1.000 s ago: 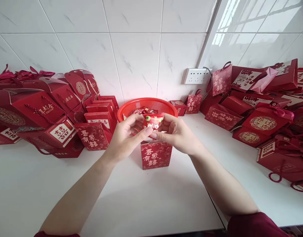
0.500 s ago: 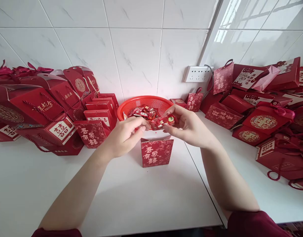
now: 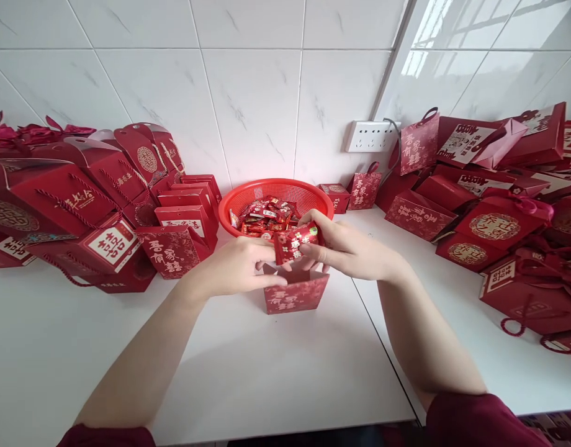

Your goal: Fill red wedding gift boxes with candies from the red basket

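Note:
A red candy packet (image 3: 295, 244) with white and gold print is pinched in my right hand (image 3: 353, 248), tilted over the mouth of a small red paper gift box (image 3: 297, 295). The box stands upright on the white table, its top open and pale lettering on its front. My left hand (image 3: 236, 268) is at the box's left rim, thumb stretched across the front edge and apart from the index finger, which reaches close to the packet. Its other fingertips are partly hidden. Just behind, a red plastic basket (image 3: 229, 194) contains many wrapped candies (image 3: 269, 214).
Red gift boxes with rope handles (image 3: 99, 192) are piled at the left, beside a row of upright red boxes (image 3: 187, 208). Another heap of red boxes (image 3: 494, 226) covers the right side. A socket strip (image 3: 373, 136) sits on the tiled wall; a seam (image 3: 378, 332) crosses the white tabletop.
Both hands have moved down toward the gift box. The right hand brought the packet lower and left over its opening; the left hand's thumb and index finger have spread apart at the rim.

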`<action>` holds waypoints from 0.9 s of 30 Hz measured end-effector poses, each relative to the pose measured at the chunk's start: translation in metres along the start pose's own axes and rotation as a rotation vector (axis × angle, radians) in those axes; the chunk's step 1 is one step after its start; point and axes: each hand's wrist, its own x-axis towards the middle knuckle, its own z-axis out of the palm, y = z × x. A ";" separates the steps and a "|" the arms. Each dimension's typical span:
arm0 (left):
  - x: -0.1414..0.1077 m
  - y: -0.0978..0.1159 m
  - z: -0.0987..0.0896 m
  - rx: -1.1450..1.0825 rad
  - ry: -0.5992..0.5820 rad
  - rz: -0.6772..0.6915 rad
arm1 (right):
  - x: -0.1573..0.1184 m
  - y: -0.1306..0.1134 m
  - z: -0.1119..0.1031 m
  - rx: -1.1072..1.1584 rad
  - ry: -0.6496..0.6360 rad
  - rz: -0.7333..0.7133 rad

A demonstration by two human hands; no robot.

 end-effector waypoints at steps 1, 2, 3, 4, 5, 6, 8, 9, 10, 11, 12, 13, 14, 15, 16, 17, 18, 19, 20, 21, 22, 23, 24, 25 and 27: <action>-0.001 0.003 -0.003 0.000 -0.027 -0.009 | 0.000 0.000 -0.001 0.015 -0.016 0.014; -0.002 0.007 -0.006 0.017 -0.042 -0.010 | -0.001 -0.001 -0.001 0.005 -0.023 0.023; -0.004 0.011 -0.008 0.044 -0.047 -0.005 | -0.002 -0.003 -0.002 -0.030 -0.023 0.029; -0.006 0.015 -0.010 0.078 -0.050 -0.003 | -0.003 -0.005 -0.002 -0.085 -0.024 0.034; -0.008 0.018 -0.012 0.114 -0.060 -0.006 | -0.004 -0.008 -0.003 -0.149 -0.027 0.042; -0.010 0.021 -0.012 0.149 -0.078 -0.015 | -0.006 -0.010 -0.003 -0.211 -0.036 0.051; -0.013 0.025 -0.013 0.210 -0.114 -0.031 | -0.009 -0.014 -0.003 -0.308 -0.059 0.055; -0.015 0.027 -0.012 0.233 -0.125 -0.037 | -0.011 -0.016 -0.002 -0.338 -0.067 0.051; -0.016 0.028 -0.012 0.251 -0.131 -0.043 | -0.013 -0.016 -0.002 -0.356 -0.075 0.048; -0.017 0.029 -0.011 0.264 -0.133 -0.050 | -0.014 -0.016 -0.001 -0.363 -0.085 0.050; -0.017 0.031 -0.011 0.276 -0.137 -0.061 | -0.015 -0.016 -0.001 -0.364 -0.095 0.055; -0.017 0.032 -0.010 0.286 -0.146 -0.075 | -0.016 -0.016 0.000 -0.361 -0.103 0.063; -0.017 0.034 -0.010 0.294 -0.160 -0.090 | -0.016 -0.017 0.000 -0.356 -0.116 0.070; -0.017 0.036 -0.010 0.301 -0.175 -0.105 | -0.016 -0.017 0.000 -0.351 -0.137 0.076; -0.017 0.038 -0.010 0.307 -0.191 -0.116 | -0.016 -0.018 0.001 -0.348 -0.162 0.081; -0.017 0.040 -0.010 0.314 -0.205 -0.126 | -0.016 -0.018 0.001 -0.350 -0.186 0.086; -0.016 0.041 -0.010 0.321 -0.217 -0.133 | -0.016 -0.019 0.002 -0.358 -0.203 0.088; -0.016 0.043 -0.010 0.327 -0.224 -0.139 | -0.016 -0.020 0.002 -0.372 -0.208 0.090; -0.016 0.044 -0.011 0.333 -0.228 -0.146 | -0.016 -0.020 0.003 -0.385 -0.201 0.087; -0.016 0.044 -0.011 0.337 -0.227 -0.153 | -0.017 -0.020 0.003 -0.392 -0.182 0.082; -0.016 0.044 -0.011 0.339 -0.226 -0.158 | -0.017 -0.020 0.004 -0.393 -0.165 0.076; -0.016 0.044 -0.011 0.340 -0.227 -0.162 | -0.018 -0.020 0.004 -0.390 -0.153 0.073; -0.016 0.044 -0.011 0.339 -0.231 -0.163 | -0.019 -0.019 0.004 -0.387 -0.146 0.073; -0.016 0.044 -0.011 0.339 -0.235 -0.161 | -0.019 -0.019 0.005 -0.386 -0.144 0.077; -0.015 0.043 -0.010 0.338 -0.241 -0.157 | -0.019 -0.018 0.004 -0.398 -0.142 0.084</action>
